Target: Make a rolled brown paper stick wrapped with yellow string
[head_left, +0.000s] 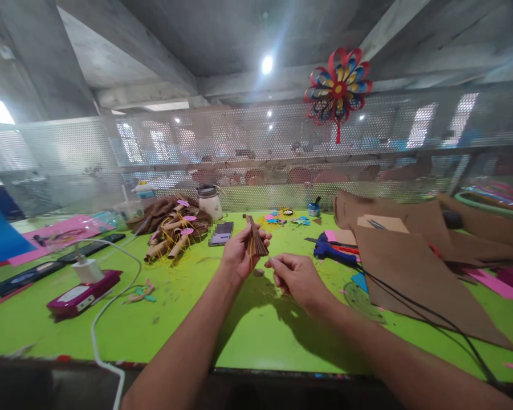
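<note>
My left hand (235, 256) is closed around a brown pleated paper piece (257, 244), narrow at the top and fanned out at the bottom. A thin yellow string (251, 250) hangs along its side. Just right of the fanned edge is my right hand (297, 278), its thumb and forefinger pinched together; whether anything is between them is too small to tell. Behind and left of my hands lies a heap of rolled brown paper pieces (178, 246) with yellow strings and pink tags. A blue glue gun (336, 253) rests to the right.
Large brown paper sheets (423, 279) cover the right side, crossed by a black cord (427, 319). At left are a purple power strip (85, 293) and a white cable (94, 330). A phone (221, 233) and a white jug (209, 202) stand further back, before a perforated screen (248, 136).
</note>
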{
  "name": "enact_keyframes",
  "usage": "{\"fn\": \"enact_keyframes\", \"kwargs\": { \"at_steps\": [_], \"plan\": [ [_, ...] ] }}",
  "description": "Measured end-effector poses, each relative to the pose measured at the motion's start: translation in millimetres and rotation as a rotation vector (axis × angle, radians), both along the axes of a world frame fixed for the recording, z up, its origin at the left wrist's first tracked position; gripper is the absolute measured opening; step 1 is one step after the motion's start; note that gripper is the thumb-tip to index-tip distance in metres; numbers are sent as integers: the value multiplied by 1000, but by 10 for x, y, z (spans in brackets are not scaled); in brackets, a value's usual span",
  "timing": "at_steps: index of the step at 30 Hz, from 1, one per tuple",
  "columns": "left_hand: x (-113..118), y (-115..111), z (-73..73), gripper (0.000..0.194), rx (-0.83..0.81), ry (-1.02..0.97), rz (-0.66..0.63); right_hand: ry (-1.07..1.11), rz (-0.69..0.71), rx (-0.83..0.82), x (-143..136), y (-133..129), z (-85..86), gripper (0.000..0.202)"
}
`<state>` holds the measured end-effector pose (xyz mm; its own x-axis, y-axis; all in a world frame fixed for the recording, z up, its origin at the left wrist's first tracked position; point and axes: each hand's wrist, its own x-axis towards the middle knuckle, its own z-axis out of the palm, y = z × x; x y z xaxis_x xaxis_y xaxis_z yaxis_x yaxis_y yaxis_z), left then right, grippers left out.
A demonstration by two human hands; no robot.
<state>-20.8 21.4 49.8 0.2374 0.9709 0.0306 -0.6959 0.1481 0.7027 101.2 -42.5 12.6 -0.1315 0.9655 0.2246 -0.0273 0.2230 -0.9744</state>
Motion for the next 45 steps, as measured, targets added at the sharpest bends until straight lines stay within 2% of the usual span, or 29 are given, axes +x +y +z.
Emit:
{"fn": "enact_keyframes", "kwargs": {
  "at_steps": [3, 12, 19, 32, 38, 41, 45],
  "plan": [
    [33, 6, -22, 21, -45, -33, 16, -114, -52, 122, -3, 26, -45, 28],
    [69, -4, -15, 22, -202, -117, -8, -219, -70, 138, -49, 39, -76, 25],
    [67, -20, 40, 22, -205, -166, 3, -226, -65, 158, -46, 26, -55, 25],
    [52, 5, 10, 21, -180, -176, -8, -227, -10, 171, -52, -14, -60, 23],
    [-195, 133, 39, 26, -114, -294, 68, -369, 116, 266, -159, -254, -47, 24],
    [-263, 180, 42, 27, -98, -298, 33, -400, 166, 276, -175, -296, -47, 23],
    [-229, 179, 28, 28, -85, -249, -7, -442, 217, 269, -122, -255, -40, 26]
  ]
}}
